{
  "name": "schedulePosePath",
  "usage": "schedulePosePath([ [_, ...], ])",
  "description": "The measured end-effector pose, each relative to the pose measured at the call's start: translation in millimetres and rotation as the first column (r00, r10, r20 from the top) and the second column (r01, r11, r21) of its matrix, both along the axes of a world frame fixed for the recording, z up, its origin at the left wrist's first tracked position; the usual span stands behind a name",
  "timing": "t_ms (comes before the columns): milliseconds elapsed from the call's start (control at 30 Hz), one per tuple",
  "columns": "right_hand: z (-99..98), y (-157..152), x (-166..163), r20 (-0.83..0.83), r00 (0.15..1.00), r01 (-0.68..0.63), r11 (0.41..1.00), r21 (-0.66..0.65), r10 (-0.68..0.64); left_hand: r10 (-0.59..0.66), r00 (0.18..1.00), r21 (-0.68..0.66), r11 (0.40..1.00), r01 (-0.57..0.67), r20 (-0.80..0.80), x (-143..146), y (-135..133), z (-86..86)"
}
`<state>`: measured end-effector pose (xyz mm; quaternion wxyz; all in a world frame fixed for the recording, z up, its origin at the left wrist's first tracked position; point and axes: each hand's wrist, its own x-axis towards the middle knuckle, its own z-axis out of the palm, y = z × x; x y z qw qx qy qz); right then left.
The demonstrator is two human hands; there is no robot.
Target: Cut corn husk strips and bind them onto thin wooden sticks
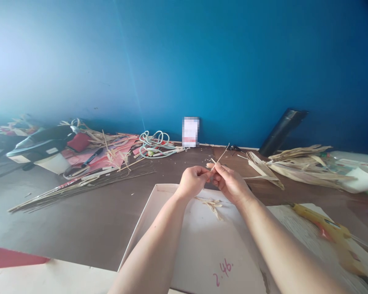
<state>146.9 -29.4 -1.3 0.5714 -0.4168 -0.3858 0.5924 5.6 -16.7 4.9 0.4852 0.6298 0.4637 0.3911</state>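
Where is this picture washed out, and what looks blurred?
Head view: glare from the upper left bleaches the blue wall; left hand and right hand, pinching a thin strip, look sharp; the glue gun at the right edge is smeared.

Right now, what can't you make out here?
Strip, lower end: head view, hidden in the pinch of the left hand and right hand.
Card: head view, pixelated, nothing readable.
Glue gun: head view, blurry; its rear end runs off the bottom-right corner.
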Motion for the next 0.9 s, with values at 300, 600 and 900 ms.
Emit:
schedulePosePath([
  [300,-3.5,1.1,0.4,0.018,0.999,-0.046,0.999,-0.009,0.046,-0.005,1.000,-0.024,1.000,0.006,0.025,0.9,-0.5,-0.7],
  [600,-4.7,3.3,1.5,-0.015,1.000,-0.016,1.000,-0.020,0.016,-0.011,0.999,0.050,0.999,0.013,-0.036,0.6,-0.8,0.4],
  [900,-3.3,1.7,1.9,0.005,0.999,0.044,0.996,-0.073,-0.044,-0.011,0.999,0.098,0.995,0.015,-0.046,0.6,-1.8,0.8],
])
